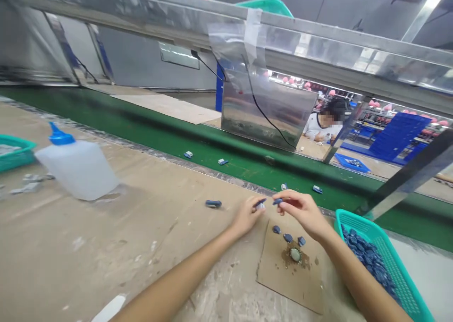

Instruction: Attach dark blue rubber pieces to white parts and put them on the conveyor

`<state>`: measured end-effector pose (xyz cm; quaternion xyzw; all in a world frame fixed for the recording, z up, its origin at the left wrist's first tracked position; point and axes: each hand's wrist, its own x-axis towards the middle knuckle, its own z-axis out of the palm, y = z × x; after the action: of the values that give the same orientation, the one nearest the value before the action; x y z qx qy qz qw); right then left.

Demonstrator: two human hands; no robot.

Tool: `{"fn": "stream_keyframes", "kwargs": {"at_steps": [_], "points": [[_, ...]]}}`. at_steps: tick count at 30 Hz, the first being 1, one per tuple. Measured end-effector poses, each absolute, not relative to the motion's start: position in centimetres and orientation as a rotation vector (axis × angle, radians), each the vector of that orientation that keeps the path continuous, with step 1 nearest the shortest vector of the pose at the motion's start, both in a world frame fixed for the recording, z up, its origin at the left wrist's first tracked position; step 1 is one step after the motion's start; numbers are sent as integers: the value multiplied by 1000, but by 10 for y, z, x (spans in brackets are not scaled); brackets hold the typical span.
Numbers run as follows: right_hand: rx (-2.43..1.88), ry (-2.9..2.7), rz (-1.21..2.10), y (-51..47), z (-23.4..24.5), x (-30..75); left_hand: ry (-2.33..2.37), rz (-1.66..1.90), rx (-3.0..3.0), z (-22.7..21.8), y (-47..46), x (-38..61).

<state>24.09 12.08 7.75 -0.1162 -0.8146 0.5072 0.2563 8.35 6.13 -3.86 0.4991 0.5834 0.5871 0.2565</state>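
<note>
My left hand (247, 216) is closed on a small blue-and-white block (261, 203), pinched between thumb and fingers. Close beside it, my right hand (300, 211) pinches a small dark blue piece (277, 201) at its fingertips; a narrow gap parts the two pieces. Below the hands lies a cardboard square (272, 277) with several dark blue pieces (288, 238) on it. A bottle cap (295, 254) sits there in a wet brown stain. Another blue-and-white block (213, 203) rests on the table left of my left hand.
A teal basket (399, 260) of dark blue pieces stands at right. Beyond the table edge runs a green belt (247, 168) carrying several small blocks. At left are a squeeze bottle (79, 168) and another teal basket (21, 159). A metal beam crosses overhead; a person (323, 123) sits across.
</note>
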Motion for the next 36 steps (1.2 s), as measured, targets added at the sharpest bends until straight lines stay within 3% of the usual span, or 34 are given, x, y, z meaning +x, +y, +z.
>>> {"fn": "stream_keyframes", "kwargs": {"at_steps": [4, 11, 17, 29, 36], "points": [[-510, -2048, 1396, 123, 61, 311, 1528, 1616, 1127, -37, 64, 88], [-520, -2513, 739, 101, 18, 334, 1404, 1526, 1072, -12, 53, 120], [-538, -2563, 610, 101, 3, 328, 1529, 1433, 1402, 1, 37, 135], [-561, -2484, 691, 102, 1, 330, 1640, 1241, 1665, 8, 28, 144], [-613, -1861, 1351, 100, 11, 326, 1568, 1212, 1784, 12, 19, 154]]}}
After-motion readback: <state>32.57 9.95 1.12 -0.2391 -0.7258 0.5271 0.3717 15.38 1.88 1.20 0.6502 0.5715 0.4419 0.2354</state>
